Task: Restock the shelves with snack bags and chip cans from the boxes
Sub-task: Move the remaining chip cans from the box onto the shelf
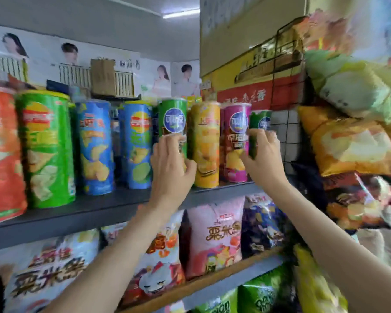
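Observation:
A row of chip cans stands on the grey upper shelf (95,213). My left hand (171,168) grips a light green can with a blue round logo (173,118), upright in the middle of the row. My right hand (263,154) grips a dark green can (261,120) at the row's right end, beside a magenta can (236,141). A yellow can (207,143) stands between the two held cans. Further left are two blue cans (95,147), a large green can (46,150) and a red can (2,154).
Snack bags fill the lower shelf, among them a pink bag (217,236) and a white bag (48,272). More bags hang on a wire rack at the right (348,143). A red and yellow carton (253,86) sits above the cans at the right.

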Demonstrator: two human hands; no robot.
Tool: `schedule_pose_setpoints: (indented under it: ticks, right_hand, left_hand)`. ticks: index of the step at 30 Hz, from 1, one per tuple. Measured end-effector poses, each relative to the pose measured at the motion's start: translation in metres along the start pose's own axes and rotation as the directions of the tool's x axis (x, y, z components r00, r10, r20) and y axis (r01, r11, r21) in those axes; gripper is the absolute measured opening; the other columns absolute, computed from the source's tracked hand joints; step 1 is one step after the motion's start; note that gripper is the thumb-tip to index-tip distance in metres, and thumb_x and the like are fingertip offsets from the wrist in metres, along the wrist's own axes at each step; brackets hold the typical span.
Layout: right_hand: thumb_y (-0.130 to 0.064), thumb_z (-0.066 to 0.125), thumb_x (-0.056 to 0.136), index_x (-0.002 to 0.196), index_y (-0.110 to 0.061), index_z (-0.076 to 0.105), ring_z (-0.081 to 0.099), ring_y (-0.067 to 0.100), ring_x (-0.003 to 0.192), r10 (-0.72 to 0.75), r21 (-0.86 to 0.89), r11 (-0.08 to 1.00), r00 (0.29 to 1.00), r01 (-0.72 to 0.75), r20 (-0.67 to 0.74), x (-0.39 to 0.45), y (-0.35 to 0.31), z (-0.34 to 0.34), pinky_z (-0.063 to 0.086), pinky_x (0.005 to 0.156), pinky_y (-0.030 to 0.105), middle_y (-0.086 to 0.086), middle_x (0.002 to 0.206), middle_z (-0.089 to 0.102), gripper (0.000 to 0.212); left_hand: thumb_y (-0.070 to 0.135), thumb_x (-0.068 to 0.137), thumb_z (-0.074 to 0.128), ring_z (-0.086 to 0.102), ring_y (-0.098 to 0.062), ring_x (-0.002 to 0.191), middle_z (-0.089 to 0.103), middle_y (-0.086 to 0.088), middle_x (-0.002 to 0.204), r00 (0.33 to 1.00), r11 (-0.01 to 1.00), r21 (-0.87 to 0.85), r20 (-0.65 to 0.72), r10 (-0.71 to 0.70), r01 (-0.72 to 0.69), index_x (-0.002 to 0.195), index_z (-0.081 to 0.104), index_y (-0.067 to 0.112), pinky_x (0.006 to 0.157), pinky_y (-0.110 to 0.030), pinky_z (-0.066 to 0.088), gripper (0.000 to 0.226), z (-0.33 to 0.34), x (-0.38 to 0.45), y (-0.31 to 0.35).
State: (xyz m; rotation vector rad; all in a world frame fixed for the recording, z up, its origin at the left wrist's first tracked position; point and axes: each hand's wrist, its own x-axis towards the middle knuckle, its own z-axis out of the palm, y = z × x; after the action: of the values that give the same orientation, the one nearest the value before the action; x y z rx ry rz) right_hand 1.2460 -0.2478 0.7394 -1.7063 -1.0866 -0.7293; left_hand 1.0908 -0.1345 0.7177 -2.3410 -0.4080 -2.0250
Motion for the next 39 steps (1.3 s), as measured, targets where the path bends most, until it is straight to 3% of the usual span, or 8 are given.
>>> schedule_pose_setpoints:
  ticks: [5,9,13,16,22,28,35,39]
  right_hand:
    - [-0.013,0.056,0.089,0.134,-0.011,0.043,0.038,0.039,0.117,0.127,-0.088,0.989,0.99,-0.121,0.066,0.067,0.103,-0.011,0.028,0.099,0.037,0.021,0.127,0.04,0.047]
    - [-0.022,0.053,0.093,0.142,-0.017,0.034,0.034,0.039,0.124,0.055,-0.041,0.998,0.983,-0.048,0.174,0.103,0.136,0.007,0.03,0.104,0.041,0.021,0.136,0.034,0.053]
    - [-0.011,0.052,0.094,0.147,-0.011,0.025,0.032,0.032,0.134,-0.137,0.05,0.99,0.962,0.128,0.237,0.144,0.135,0.031,0.029,0.107,0.037,0.018,0.145,0.032,0.059]
    - [0.0,0.05,0.092,0.149,-0.007,0.019,0.03,0.031,0.137,-0.171,0.06,0.985,0.934,0.16,0.313,0.179,0.129,0.054,0.028,0.108,0.032,0.016,0.152,0.023,0.065]
    - [-0.007,0.041,0.097,0.145,-0.002,0.025,0.018,0.032,0.141,-0.274,-0.115,0.931,0.871,0.346,0.407,0.219,0.124,0.098,0.015,0.115,0.036,0.017,0.151,0.025,0.051]
    - [-0.013,0.051,0.092,0.141,-0.002,0.032,0.031,0.036,0.133,-0.259,-0.16,0.921,0.865,0.355,0.429,0.234,0.129,0.112,0.029,0.108,0.044,0.019,0.145,0.031,0.054]
    - [-0.015,0.051,0.093,0.139,-0.013,0.032,0.021,0.049,0.132,-0.234,-0.163,0.933,0.885,0.32,0.402,0.213,0.116,0.061,0.027,0.108,0.057,0.024,0.148,0.014,0.049]
    - [-0.016,0.062,0.087,0.123,-0.012,0.044,0.043,0.043,0.121,-0.24,-0.04,0.958,0.869,0.284,0.434,0.209,0.114,0.048,0.035,0.107,0.049,0.021,0.142,0.024,0.041]
  left_hand:
    - [0.017,0.07,0.041,0.041,-0.024,0.104,0.052,-0.014,0.112,0.996,0.987,0.136,0.045,0.076,-0.082,0.111,0.053,0.01,0.088,-0.039,0.036,0.043,0.081,0.028,0.043]
    - [0.012,0.068,0.048,0.038,-0.022,0.106,0.053,-0.013,0.114,0.986,0.955,0.257,0.107,0.125,-0.149,0.11,0.057,0.008,0.09,-0.035,0.03,0.044,0.122,0.034,0.054]
    - [0.004,0.069,0.058,0.036,-0.022,0.111,0.05,-0.013,0.121,0.988,0.939,0.324,0.138,0.074,-0.116,0.115,0.055,0.008,0.09,-0.042,0.037,0.046,0.142,0.033,0.058]
    - [0.009,0.068,0.054,0.037,-0.023,0.112,0.05,-0.011,0.121,0.992,0.913,0.392,0.095,0.087,-0.118,0.113,0.055,0.01,0.091,-0.039,0.032,0.045,0.14,0.042,0.055]
    - [0.015,0.07,0.047,0.036,-0.024,0.106,0.049,-0.012,0.118,0.997,0.872,0.484,0.019,0.08,-0.079,0.112,0.055,0.011,0.086,-0.042,0.034,0.043,0.13,0.06,0.042]
    - [0.018,0.071,0.041,0.036,-0.025,0.108,0.046,-0.011,0.118,0.994,0.872,0.478,0.015,0.111,-0.104,0.109,0.054,0.013,0.089,-0.04,0.029,0.04,0.127,0.055,0.032]
    - [0.015,0.071,0.043,0.036,-0.026,0.107,0.046,-0.01,0.117,0.995,0.905,0.419,-0.021,0.093,-0.075,0.104,0.05,0.015,0.085,-0.044,0.034,0.034,0.133,0.053,0.037]
    - [0.011,0.069,0.051,0.037,-0.026,0.107,0.044,-0.008,0.117,0.994,0.915,0.393,-0.024,0.104,-0.086,0.104,0.05,0.016,0.085,-0.045,0.036,0.035,0.138,0.053,0.043]
